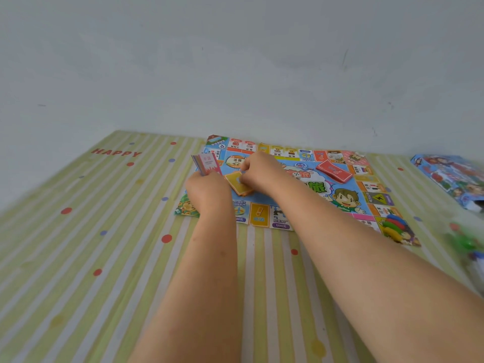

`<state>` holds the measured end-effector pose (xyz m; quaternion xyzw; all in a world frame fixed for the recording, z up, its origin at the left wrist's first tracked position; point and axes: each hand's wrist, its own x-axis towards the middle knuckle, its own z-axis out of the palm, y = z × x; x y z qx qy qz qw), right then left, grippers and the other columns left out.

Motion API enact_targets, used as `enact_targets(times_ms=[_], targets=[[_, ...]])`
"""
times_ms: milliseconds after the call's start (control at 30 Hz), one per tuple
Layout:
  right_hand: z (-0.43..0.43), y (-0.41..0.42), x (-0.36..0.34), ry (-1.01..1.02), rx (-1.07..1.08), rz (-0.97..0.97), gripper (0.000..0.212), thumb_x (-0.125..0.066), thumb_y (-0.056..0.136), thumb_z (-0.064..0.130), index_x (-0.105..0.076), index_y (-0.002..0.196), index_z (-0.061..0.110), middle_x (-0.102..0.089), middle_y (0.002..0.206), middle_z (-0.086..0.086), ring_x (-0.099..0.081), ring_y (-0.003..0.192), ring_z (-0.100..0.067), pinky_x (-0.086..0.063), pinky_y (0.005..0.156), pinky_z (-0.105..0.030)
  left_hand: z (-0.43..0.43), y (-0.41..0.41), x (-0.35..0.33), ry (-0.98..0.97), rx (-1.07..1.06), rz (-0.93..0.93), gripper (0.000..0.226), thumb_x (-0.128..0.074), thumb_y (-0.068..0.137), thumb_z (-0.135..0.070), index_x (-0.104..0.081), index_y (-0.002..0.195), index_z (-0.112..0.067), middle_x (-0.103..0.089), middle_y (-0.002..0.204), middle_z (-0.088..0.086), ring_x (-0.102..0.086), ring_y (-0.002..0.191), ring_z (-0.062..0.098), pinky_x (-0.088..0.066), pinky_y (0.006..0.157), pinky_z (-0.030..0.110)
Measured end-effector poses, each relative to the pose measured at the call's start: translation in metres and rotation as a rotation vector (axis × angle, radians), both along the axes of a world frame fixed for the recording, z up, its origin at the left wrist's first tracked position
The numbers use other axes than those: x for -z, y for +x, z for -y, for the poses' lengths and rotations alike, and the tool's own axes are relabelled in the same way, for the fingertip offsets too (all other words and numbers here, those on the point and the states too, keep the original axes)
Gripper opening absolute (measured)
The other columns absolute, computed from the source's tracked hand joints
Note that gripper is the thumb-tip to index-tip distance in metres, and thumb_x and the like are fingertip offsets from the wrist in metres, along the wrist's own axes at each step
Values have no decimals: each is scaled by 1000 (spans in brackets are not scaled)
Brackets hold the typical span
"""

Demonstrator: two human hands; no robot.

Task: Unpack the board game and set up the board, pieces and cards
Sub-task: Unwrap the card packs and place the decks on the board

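Green-striped, dotted mat [78, 258]; red cards [334, 172]

Red letters "HAPPY" [116, 152] stand on the striped mat [78, 258] near its far left corner. The game board [264, 199] shows "法国" [237, 160] by its far edge and "1200元" [280, 225] on its near edge.

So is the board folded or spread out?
Spread out: the board lies flat on the striped mat, all four corners showing, a red card stack on it.
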<state>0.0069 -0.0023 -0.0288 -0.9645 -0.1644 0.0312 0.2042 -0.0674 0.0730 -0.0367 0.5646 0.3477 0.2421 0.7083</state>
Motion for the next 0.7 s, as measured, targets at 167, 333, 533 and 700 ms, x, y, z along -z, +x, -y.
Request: enact_targets(times_ms=[167, 333, 533, 700], targets=[[0, -8, -3, -30, -23, 25, 29, -57, 88, 21, -67, 110, 6, -67, 112, -13, -63, 93, -23, -49, 74, -30, -3, 5, 4, 46, 6, 13, 26, -47, 91, -3, -57, 110, 12, -60, 112, 34, -59, 106, 48, -49, 93, 55], [1, -19, -8, -90, -52, 3, 48, -64, 83, 49, -65, 111, 10, -66, 112, -9, -62, 96, -22, -45, 73, -29, -4, 5, 4, 35, -46, 13, 25, -45, 92, -5, -62, 108, 4, -64, 112, 27, -62, 92, 41, -47, 75, 39], [1, -24, -11, -148, -63, 4, 50, -67, 83, 35, -59, 125, 10, -62, 125, -9, -61, 108, -22, -49, 85, -30, -9, 13, 8, -11, -45, -55, 24, -44, 91, -9, -67, 97, -12, -70, 96, 9, -61, 74, 23, -42, 61, 29], [18, -29, -16, -5, -70, 53, 46, -61, 90, 32, -59, 128, 6, -61, 127, -11, -58, 113, -26, -47, 92, -35, -2, 11, 6, 30, -5, -6, 28, -48, 91, -10, -59, 68, -21, -65, 74, 1, -63, 72, 24, -52, 68, 36]])
